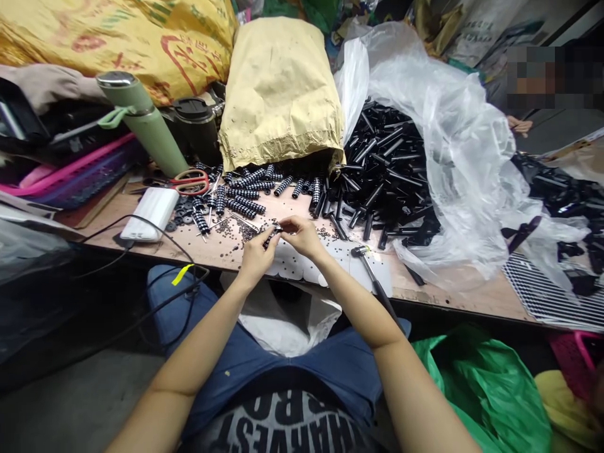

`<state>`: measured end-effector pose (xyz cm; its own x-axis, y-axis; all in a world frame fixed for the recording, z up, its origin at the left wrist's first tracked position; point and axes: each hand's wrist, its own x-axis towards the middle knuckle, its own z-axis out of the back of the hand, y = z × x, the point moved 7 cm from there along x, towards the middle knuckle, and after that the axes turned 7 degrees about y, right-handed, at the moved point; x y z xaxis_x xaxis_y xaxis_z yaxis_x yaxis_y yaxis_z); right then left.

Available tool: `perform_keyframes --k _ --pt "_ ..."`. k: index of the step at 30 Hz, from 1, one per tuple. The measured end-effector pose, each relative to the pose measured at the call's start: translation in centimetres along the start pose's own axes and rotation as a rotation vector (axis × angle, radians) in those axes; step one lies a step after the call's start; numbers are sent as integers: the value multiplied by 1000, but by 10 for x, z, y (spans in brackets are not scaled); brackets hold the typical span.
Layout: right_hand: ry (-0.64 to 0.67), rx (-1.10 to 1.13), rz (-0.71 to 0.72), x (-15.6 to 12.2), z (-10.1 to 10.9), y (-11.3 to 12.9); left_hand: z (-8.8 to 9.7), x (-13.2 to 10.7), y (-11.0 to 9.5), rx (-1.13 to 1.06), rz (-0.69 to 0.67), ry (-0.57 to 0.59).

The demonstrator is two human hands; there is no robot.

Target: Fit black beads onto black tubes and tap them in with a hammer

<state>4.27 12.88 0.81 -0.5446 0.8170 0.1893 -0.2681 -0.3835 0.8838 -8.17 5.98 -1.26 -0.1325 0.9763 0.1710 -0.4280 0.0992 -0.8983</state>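
Between the fingertips of both hands is a small black-and-white checked tube (pixel 272 235), partly hidden by the fingers. My left hand (pixel 256 257) is closed around its lower part. My right hand (pixel 301 236) pinches at its upper end, thumb and forefinger together. Just behind the hands, similar checked tubes (pixel 245 206) lie loose on the pinkish table (pixel 212 246). Many tiny dark round pieces (pixel 231 234) are scattered around the left hand. Under the hands lies a whitish sheet (pixel 306 269). A hammer (pixel 372 270) rests to the right, its handle past the table edge.
A big paper sack (pixel 283 88) stands behind the hands. Plain black tubes (pixel 387 163) pile up beside clear plastic bags (pixel 453 170). At left are a green flask (pixel 148 129), red-handled scissors (pixel 191 182) and a white power bank (pixel 150 214) with a cable. Another person's hand (pixel 520 126) shows far right.
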Motion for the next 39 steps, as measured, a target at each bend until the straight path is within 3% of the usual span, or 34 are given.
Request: perform_keyframes --k 6,11,16,19,21,25,28,32,36,39 --pt "-39 82 -97 -10 6 -5 -10 -5 -8 13 -43 34" --pt "-47 -132 46 -20 7 14 -12 -5 -6 27 -53 51" --pt "130 -218 170 -18 3 26 -4 -2 0 -40 5 -24" --pt "59 -291 122 19 8 16 1 -1 7 -232 79 -51" --pt "-21 -473 60 56 4 5 4 -1 14 -423 149 -67" --pt "81 -891 -66 123 -30 -20 7 2 20 -721 273 -57" --pt "142 -961 -92 142 -47 -31 11 5 22 -796 314 -28" --pt "84 -854 -99 125 -38 -34 21 8 30 -724 280 -75" --pt "17 -385 -108 76 -16 -28 18 8 32 -485 225 -72" --pt "-4 -53 -133 31 -2 -23 5 7 20 -231 149 -3"
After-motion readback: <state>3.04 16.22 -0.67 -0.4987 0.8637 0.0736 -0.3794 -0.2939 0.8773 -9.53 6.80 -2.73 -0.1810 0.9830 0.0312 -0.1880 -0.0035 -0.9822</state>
